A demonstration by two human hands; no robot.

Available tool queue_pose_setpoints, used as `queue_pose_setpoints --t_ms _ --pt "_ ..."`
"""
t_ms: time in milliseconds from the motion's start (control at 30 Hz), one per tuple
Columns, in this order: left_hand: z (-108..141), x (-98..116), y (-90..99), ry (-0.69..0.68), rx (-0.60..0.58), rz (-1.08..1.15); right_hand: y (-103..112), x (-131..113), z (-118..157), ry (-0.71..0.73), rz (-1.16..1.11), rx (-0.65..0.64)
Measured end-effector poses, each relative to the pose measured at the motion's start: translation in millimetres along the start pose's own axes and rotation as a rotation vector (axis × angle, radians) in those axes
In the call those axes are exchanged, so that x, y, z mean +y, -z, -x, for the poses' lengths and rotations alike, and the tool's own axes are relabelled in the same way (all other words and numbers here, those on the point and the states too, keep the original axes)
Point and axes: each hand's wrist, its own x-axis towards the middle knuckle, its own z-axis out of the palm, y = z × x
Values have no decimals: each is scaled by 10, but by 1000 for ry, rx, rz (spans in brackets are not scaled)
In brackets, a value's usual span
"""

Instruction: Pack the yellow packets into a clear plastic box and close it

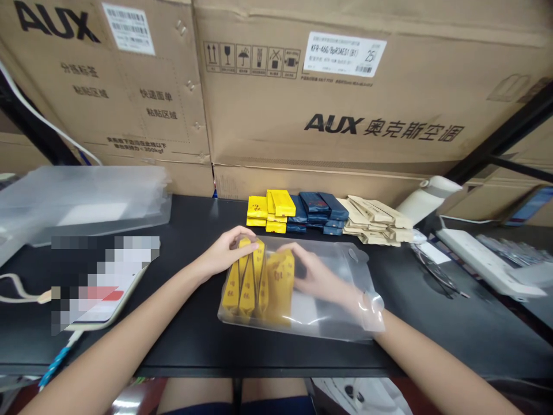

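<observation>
A clear frosted plastic bag [341,259] lies on the black table in front of me, its opening toward the right. Inside its left end stand several yellow packets [247,291] side by side. My left hand [228,251] grips the bag's upper left part from outside, fingers closed around the packets there. Through the opening, my right hand [313,271] reaches inside the bag, closed on another yellow packet [281,288] beside the row. The plastic blurs the right fingers somewhat.
Behind the bag sit stacks of yellow packets [272,208], dark blue packets [319,210] and beige packets [378,219]. Plastic bags [95,193] lie at left, above a phone [116,288] with a cable. At right are a white bottle [432,193], glasses [440,276] and a power strip [484,259]. Cardboard boxes [337,155] stand behind.
</observation>
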Motion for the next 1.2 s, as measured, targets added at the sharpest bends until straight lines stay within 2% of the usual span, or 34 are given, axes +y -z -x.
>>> queue_pose_setpoints --t_ms 233,600,800,1200 --pt "-3 7 2 -9 -2 6 -13 -31 -10 -32 -85 -2" --pt "-24 -59 -5 -40 4 -5 -137 21 -21 -294 -567 -77" --pt "-25 -29 -20 -65 9 -44 -121 51 -37 -327 -603 -108" --pt "-38 -76 -18 -112 -3 -59 -159 69 -28 -357 -537 -60"
